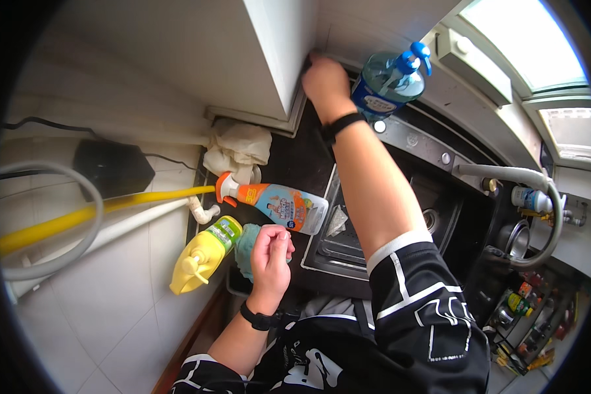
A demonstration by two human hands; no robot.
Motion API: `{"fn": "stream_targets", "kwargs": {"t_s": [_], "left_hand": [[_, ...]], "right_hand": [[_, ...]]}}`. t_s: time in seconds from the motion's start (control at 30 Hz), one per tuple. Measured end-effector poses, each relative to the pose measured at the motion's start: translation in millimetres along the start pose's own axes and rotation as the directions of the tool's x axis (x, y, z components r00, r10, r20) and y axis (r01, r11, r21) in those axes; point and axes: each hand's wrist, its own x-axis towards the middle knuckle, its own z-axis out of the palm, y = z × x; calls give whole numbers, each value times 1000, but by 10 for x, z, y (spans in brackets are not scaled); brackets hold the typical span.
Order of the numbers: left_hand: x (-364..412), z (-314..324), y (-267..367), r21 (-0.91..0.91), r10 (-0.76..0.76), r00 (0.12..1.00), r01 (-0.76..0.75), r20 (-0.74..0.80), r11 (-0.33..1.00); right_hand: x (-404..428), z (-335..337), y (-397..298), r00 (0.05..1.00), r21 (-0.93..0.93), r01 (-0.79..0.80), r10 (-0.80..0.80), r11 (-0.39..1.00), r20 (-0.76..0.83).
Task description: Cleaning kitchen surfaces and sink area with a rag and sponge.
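Observation:
My right hand (326,81) reaches far into the back corner, close against the white cabinet (268,64). Its fingertips are mostly hidden, so I cannot see whether it grips something. Just right of it stands a large clear bottle (391,86) with a blue pump. Near my body, my left hand (273,251) is curled, with nothing visible in it. Behind that hand lies a teal cloth (246,248). A Mr Muscle spray bottle (280,204) with an orange trigger is beyond it, and a yellow pump bottle (204,256) is to its left.
A dark sink (332,258) sits under my right forearm, with a crumpled whitish piece (336,221) at its left. A grey hose (505,171) curves at the right. A yellow pipe (113,203) and a white cloth (236,143) are left. Racked bottles (519,304) stand lower right.

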Motion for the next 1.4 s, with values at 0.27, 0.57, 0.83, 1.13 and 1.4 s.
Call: {"fn": "stream_targets", "kwargs": {"t_s": [0.27, 0.57, 0.83, 1.13, 1.4], "left_hand": [[-148, -195, -192, -4, -156, 982, 156, -105, 988], [-192, -333, -210, 23, -45, 996, 46, -72, 999], [-184, -337, -190, 14, -32, 999, 32, -11, 999], [-182, -442, -35, 6, 16, 1000, -16, 3, 1000], [-214, -517, 11, 49, -11, 1000, 10, 10, 999]], "right_hand": [[-821, -68, -294, 935, -66, 62, -35, 996, 353], [-86, 171, -21, 998, 20, -15, 14, 1000, 61], [84, 154, 112, 984, -246, 162, -174, 956, -27], [106, 204, 13, 987, -266, -138, 154, 954, 37], [-20, 130, -48, 994, -200, -110, 103, 974, -48]]}}
